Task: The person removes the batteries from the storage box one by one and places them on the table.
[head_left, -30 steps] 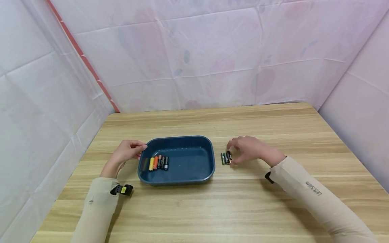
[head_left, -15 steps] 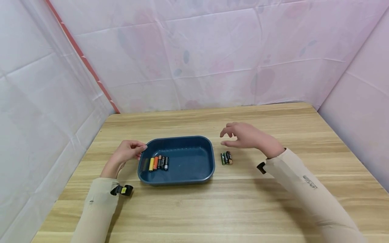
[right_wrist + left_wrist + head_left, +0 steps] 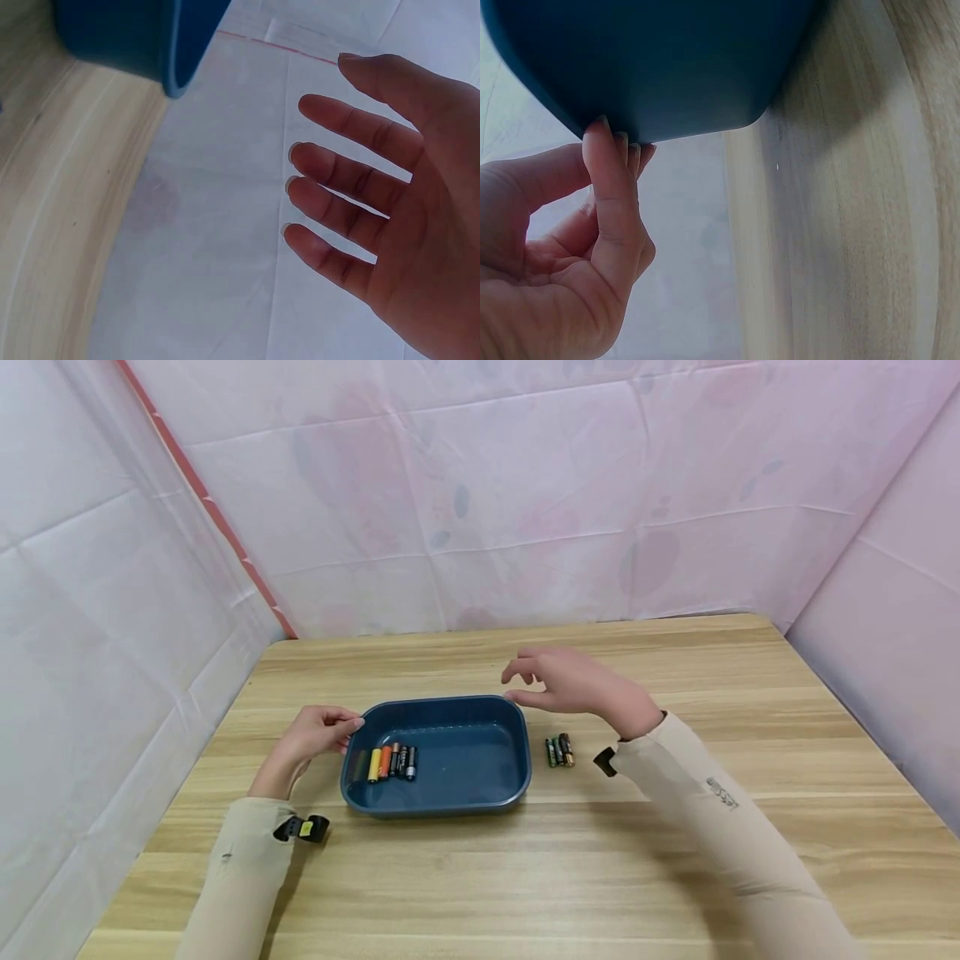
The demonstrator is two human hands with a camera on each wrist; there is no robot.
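Above the far right corner of the tray (image 3: 517, 752), the right hand (image 3: 573, 685) hovers with fingers (image 3: 352, 131) spread and relaxed, holding nothing. The left hand (image 3: 311, 739) pinches the tray's left rim near the far corner, fingertips (image 3: 604, 139) pressed to its outer wall. A small cluster of batteries (image 3: 559, 750) lies on the surface just beside the tray's right edge, below and slightly nearer than the right hand. Inside the tray, a row of batteries (image 3: 390, 762) lies against the left wall. To pick well, I judge the right hand should descend straight over the cluster and pinch one battery, while the left hand steadies the tray.
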